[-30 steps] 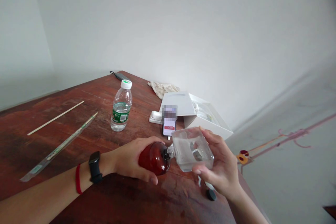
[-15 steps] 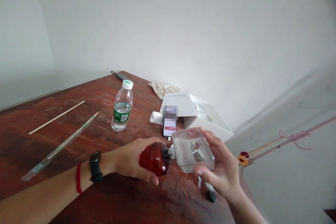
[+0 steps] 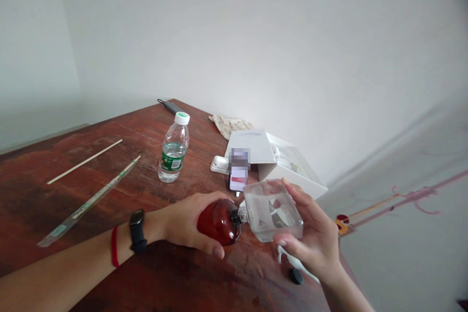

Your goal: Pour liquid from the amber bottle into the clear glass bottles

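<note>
My left hand (image 3: 186,222) is wrapped round a round dark red bottle (image 3: 218,222) that rests on the brown wooden table (image 3: 153,273). My right hand (image 3: 310,239) grips a clear square bottle (image 3: 272,209) holding clear liquid. It is tipped on its side, and its neck meets the red bottle's dark mouth. On my left wrist sit a black watch (image 3: 138,230) and a red band. A small black cap (image 3: 296,276) and a white piece lie on the table under my right hand.
A small water bottle with a green label (image 3: 174,147) stands upright behind. A phone (image 3: 238,174) leans on a white open box (image 3: 278,158). A wooden stick (image 3: 84,162), a wrapped stick (image 3: 87,202), a beige cloth (image 3: 229,123) and a dark cable (image 3: 171,106) lie farther off.
Both hands keep the same hold on the two bottles. The view has shifted slightly, so everything sits a little to the right.
</note>
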A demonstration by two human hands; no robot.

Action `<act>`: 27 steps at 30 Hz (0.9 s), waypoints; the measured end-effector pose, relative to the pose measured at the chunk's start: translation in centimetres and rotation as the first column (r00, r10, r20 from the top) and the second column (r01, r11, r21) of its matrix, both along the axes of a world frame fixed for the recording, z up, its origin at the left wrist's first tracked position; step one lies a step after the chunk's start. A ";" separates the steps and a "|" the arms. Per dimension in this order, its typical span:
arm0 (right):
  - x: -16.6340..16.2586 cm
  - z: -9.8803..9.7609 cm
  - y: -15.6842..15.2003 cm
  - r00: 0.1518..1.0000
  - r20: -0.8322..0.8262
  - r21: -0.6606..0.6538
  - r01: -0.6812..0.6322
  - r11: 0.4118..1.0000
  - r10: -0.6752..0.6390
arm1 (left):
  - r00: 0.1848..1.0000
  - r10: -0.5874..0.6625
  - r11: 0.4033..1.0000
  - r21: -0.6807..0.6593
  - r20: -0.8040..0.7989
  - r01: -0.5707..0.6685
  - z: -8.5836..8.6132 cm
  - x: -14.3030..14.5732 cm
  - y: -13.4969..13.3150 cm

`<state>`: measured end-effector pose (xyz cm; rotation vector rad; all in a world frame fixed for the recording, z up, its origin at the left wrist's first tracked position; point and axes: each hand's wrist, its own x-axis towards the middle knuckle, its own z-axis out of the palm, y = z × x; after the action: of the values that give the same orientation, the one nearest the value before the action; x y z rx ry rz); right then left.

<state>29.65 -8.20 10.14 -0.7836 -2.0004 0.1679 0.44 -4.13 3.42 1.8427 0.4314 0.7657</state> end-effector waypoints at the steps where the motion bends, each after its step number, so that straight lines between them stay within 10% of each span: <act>1: 0.0 0.0 0.0 1.000 0.002 0.002 0.001 1.000 -0.001 | 1.000 0.002 1.000 0.003 0.001 -0.002 0.0 0.0 0.0; 27: 0.8 0.0 -0.6 1.000 0.017 -0.029 -0.005 1.000 0.005 | 0.999 0.025 0.999 -0.031 0.032 -0.024 -0.4 0.9 -1.2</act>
<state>30.50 -8.83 10.15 -0.8013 -2.0198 0.1944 1.38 -5.32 3.06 1.7974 0.4433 0.8001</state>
